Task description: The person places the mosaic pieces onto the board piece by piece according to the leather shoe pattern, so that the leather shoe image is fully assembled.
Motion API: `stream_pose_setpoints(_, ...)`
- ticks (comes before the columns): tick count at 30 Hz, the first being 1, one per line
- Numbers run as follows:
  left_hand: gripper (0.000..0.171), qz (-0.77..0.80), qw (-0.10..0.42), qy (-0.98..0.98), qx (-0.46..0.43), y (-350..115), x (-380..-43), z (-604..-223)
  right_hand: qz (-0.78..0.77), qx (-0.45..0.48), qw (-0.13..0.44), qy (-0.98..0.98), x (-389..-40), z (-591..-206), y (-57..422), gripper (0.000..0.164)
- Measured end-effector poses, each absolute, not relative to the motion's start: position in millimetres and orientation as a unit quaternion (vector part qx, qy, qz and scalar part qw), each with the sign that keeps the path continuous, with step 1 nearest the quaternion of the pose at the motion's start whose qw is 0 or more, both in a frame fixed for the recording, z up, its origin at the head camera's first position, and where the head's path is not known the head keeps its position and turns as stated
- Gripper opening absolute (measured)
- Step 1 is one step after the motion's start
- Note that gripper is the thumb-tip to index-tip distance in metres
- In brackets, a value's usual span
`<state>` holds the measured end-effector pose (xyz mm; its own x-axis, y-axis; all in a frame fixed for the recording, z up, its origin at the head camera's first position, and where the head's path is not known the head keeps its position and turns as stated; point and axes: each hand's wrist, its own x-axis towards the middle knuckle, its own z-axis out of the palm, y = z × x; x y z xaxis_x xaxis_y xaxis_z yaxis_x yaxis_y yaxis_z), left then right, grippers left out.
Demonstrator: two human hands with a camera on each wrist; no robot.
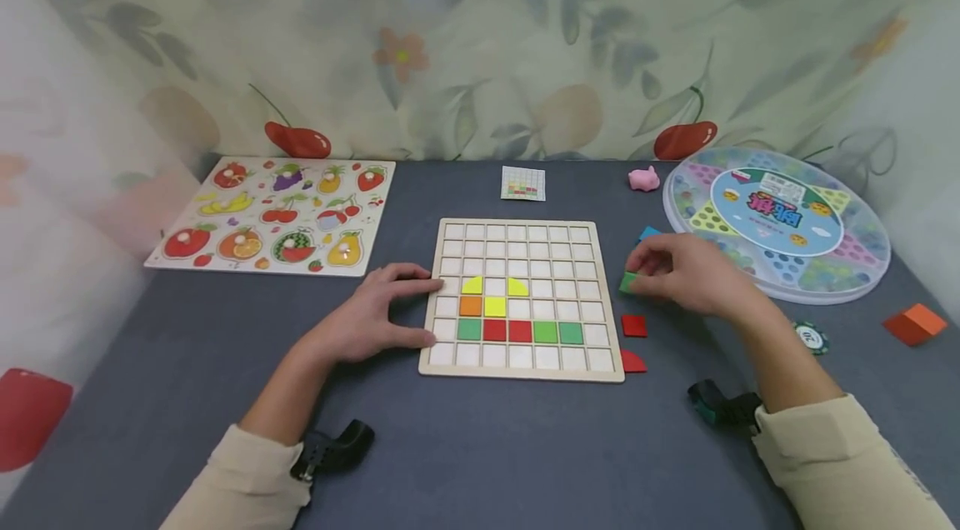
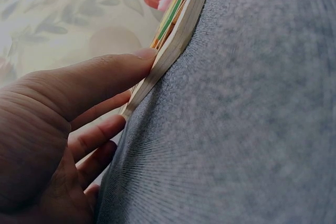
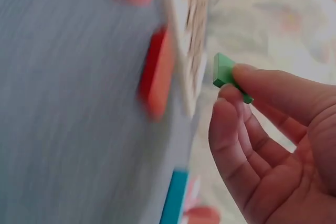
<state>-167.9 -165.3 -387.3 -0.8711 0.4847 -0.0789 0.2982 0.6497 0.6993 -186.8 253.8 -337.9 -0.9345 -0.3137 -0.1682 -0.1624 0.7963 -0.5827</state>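
Observation:
A wooden grid board (image 1: 557,378) lies on the dark cloth, with several coloured tiles in its cells: yellow, orange, green and red. My left hand (image 1: 366,315) rests at its left edge, thumb and fingers extended and spread along the rim; in the left wrist view the thumb (image 2: 118,72) touches the board's side. Just right of the board, my right hand (image 1: 686,276) pinches a green tile (image 3: 222,70) between thumb and fingertips, held above the cloth. Beneath that hand are a red square tile (image 1: 633,326) and a red rounded tile (image 1: 633,362); a blue tile (image 1: 648,233) lies behind it.
A small pattern card (image 1: 523,183) stands behind the board. To the left lies a fruit puzzle board (image 1: 251,213). On the right are a pink pig figure (image 1: 643,179), a round game box (image 1: 776,213), a poker chip (image 1: 811,337) and an orange block (image 1: 915,324).

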Motion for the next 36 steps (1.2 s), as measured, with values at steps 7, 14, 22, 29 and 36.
stream_pose_setpoints(7,0.070,0.356,0.128,0.898,0.223,-165,-168,-389,-0.359,-0.168,0.162,0.904,-183,-329,196,0.016)
stream_pose_setpoints(14,0.071,0.359,0.134,0.897,0.220,-162,-168,-388,-0.330,-0.192,0.197,0.903,-194,-340,152,0.008)
stream_pose_setpoints(22,0.070,0.356,0.126,0.898,0.226,-161,-170,-388,-0.275,-0.190,0.185,0.924,-192,-341,135,0.010)
stream_pose_setpoints(29,0.071,0.356,0.128,0.898,0.224,-162,-169,-388,-0.276,-0.194,0.168,0.926,-185,-337,151,0.010)
stream_pose_setpoints(36,0.071,0.354,0.122,0.900,0.224,-165,-168,-388,-0.283,-0.161,0.168,0.931,-174,-330,208,0.018)
